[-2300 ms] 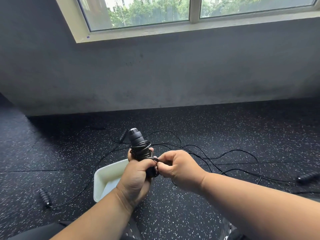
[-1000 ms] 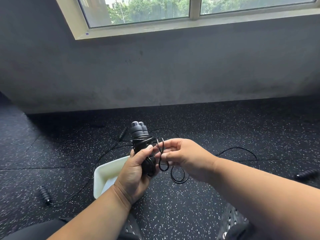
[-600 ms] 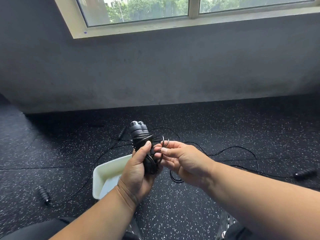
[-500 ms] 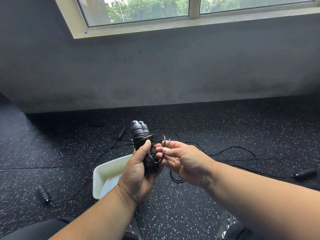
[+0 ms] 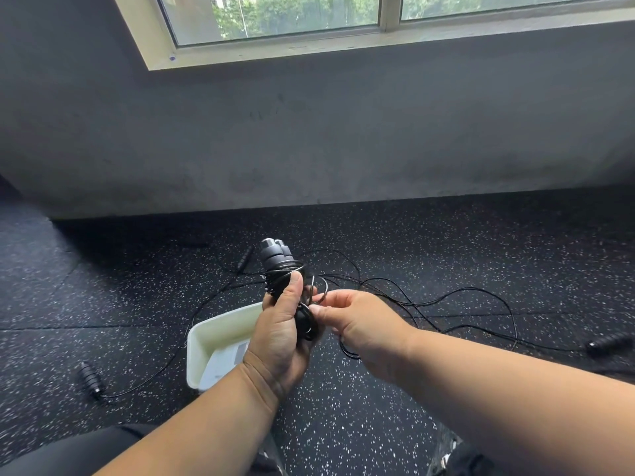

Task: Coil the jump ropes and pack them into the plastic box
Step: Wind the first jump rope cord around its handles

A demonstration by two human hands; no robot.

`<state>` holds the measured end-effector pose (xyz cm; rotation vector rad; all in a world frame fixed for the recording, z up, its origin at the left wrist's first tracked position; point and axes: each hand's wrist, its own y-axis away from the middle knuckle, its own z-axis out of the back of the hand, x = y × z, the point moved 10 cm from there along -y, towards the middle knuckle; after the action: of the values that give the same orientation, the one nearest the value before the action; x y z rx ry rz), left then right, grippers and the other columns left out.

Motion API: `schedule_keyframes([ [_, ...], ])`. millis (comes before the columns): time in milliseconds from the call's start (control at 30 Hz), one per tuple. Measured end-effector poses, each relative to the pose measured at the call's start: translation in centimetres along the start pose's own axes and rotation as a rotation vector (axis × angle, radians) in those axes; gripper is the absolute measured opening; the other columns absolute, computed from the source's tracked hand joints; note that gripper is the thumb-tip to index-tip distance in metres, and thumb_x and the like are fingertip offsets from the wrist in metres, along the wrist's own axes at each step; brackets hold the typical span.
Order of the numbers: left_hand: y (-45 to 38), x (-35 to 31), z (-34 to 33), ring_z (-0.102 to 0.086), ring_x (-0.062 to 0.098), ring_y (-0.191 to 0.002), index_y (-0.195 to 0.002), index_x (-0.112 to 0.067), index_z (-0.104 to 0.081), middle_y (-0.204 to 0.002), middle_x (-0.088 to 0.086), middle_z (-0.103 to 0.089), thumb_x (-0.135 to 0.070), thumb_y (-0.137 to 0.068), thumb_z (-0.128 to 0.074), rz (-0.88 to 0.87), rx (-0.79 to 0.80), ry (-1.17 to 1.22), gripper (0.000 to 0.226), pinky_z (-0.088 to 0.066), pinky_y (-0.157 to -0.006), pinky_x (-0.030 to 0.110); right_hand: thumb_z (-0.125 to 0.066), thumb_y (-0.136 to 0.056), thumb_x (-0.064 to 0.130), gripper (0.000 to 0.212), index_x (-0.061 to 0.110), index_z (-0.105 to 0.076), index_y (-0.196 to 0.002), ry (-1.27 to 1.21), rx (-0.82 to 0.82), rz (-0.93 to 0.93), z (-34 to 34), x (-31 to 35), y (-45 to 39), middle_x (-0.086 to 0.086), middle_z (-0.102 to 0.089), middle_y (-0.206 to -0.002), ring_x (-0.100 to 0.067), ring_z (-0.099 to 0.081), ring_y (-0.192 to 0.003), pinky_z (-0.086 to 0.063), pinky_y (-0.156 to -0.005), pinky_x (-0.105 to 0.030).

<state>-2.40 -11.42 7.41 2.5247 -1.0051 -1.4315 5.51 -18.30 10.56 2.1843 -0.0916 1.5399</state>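
Note:
My left hand (image 5: 280,333) grips two black jump rope handles (image 5: 275,257) held upright together, with thin black cord wound round them. My right hand (image 5: 357,319) pinches a loop of that cord just right of the handles. A short loop (image 5: 347,352) hangs below my right hand. The white plastic box (image 5: 209,333) sits on the floor below and left of my hands, partly hidden by my left wrist. More black rope (image 5: 446,298) lies loose on the floor to the right.
Other black handles lie on the speckled rubber floor: one at the left (image 5: 91,381), one at the far right (image 5: 606,343), one behind the box (image 5: 244,257). A grey wall under a window stands ahead. My dark-clad knees show at the bottom edge.
The second handle has joined the first in my left hand. My right hand has wound more cord round them, and the long loose run to the right has been drawn in.

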Motion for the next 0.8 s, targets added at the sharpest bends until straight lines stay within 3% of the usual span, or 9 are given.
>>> schedule_keyframes([
  [100, -0.3, -0.4, 0.4, -0.064, 0.02, -0.074, -0.124, -0.019, -0.056, -0.092, 0.003, -0.067, -0.04, -0.08, -0.075, -0.029, -0.027, -0.024, 0.053, -0.053, -0.061, 0.036, -0.067, -0.098, 0.008, 0.009, 0.008, -0.067, -0.089, 0.135, 0.023, -0.042, 0.0, -0.6, -0.1, 0.003, -0.059, -0.061, -0.002, -0.047, -0.048, -0.036, -0.045, -0.013],
  [233, -0.8, 0.1, 1.0, -0.064, 0.033, -0.079, -0.131, -0.012, -0.055, -0.111, 0.016, -0.06, -0.044, -0.087, -0.074, -0.008, -0.026, -0.051, 0.058, -0.053, -0.05, 0.038, -0.065, -0.1, 0.01, 0.008, 0.011, -0.064, -0.091, 0.253, 0.041, 0.014, -0.3, 0.1, -0.2, -0.003, -0.061, -0.065, -0.006, -0.05, -0.048, -0.039, -0.045, -0.015],
  [333, -1.1, 0.1, 0.8, -0.063, 0.034, -0.093, -0.129, -0.011, -0.058, -0.114, 0.017, -0.059, -0.049, -0.085, -0.073, 0.007, 0.011, -0.026, 0.06, -0.056, -0.057, 0.039, -0.066, -0.099, 0.016, 0.009, 0.012, -0.07, -0.093, 0.419, -0.011, 0.082, 0.1, 0.6, -0.3, -0.001, -0.069, -0.07, -0.009, -0.056, -0.056, -0.044, -0.05, -0.019],
  [400, -1.0, 0.0, 0.6, -0.068, 0.03, -0.092, -0.122, -0.011, -0.062, -0.108, 0.016, -0.066, -0.05, -0.084, -0.071, 0.023, 0.033, -0.014, 0.055, -0.058, -0.064, 0.039, -0.066, -0.097, 0.02, 0.008, 0.018, -0.073, -0.096, 0.533, -0.067, 0.139, 0.4, 1.1, -0.2, 0.004, -0.073, -0.072, -0.006, -0.06, -0.059, -0.053, -0.056, -0.025],
  [500, -1.1, 0.1, 0.5, -0.07, 0.027, -0.09, -0.123, -0.007, -0.063, -0.107, 0.017, -0.066, -0.047, -0.084, -0.07, 0.049, 0.029, 0.047, 0.057, -0.064, -0.066, 0.04, -0.058, -0.095, 0.033, 0.015, 0.026, -0.071, -0.1, 0.83, -0.116, 0.303, -0.2, 2.8, 1.0, 0.01, -0.068, -0.07, -0.003, -0.056, -0.057, -0.046, -0.057, -0.026],
  [600, -1.5, 0.5, 0.8, -0.07, 0.028, -0.084, -0.112, -0.005, -0.067, -0.103, 0.02, -0.066, -0.053, -0.08, -0.078, 0.055, 0.018, 0.047, 0.059, -0.061, -0.073, 0.04, -0.056, -0.088, 0.052, 0.03, 0.029, -0.064, -0.105, 1.18, -0.132, 0.529, -1.9, 4.4, 2.7, 0.009, -0.066, -0.089, -0.009, -0.059, -0.082, -0.049, -0.074, -0.03],
  [667, -1.8, 0.8, 1.0, -0.066, 0.032, -0.094, -0.111, -0.008, -0.069, -0.108, 0.021, -0.066, -0.062, -0.067, -0.091, 0.042, 0.017, 0.015, 0.072, -0.052, -0.091, 0.044, -0.055, -0.084, 0.056, 0.045, 0.026, -0.062, -0.116, 1.339, -0.162, 0.627, -2.5, 4.4, 2.8, 0.006, -0.065, -0.098, -0.018, -0.061, -0.09, -0.052, -0.081, -0.034],
  [733, -1.8, 1.0, 1.3, -0.063, 0.033, -0.1, -0.112, -0.009, -0.069, -0.108, 0.021, -0.066, -0.064, -0.067, -0.09, 0.022, 0.002, 0.001, 0.074, -0.05, -0.095, 0.047, -0.056, -0.082, 0.054, 0.052, 0.019, -0.063, -0.119, 1.435, -0.194, 0.711, -3.0, 4.2, 2.7, 0.001, -0.066, -0.096, -0.024, -0.062, -0.086, -0.055, -0.076, -0.039],
  [800, -1.6, 0.8, 1.4, -0.068, 0.026, -0.089, -0.104, -0.011, -0.068, -0.095, 0.014, -0.068, -0.059, -0.075, -0.079, -0.006, -0.015, 0.009, 0.058, -0.057, -0.085, 0.041, -0.056, -0.082, 0.051, 0.057, 0.013, -0.063, -0.124, 1.496, -0.206, 0.775, -3.3, 4.1, 2.7, -0.002, -0.067, -0.096, -0.027, -0.063, -0.081, -0.057, -0.069, -0.041],
])
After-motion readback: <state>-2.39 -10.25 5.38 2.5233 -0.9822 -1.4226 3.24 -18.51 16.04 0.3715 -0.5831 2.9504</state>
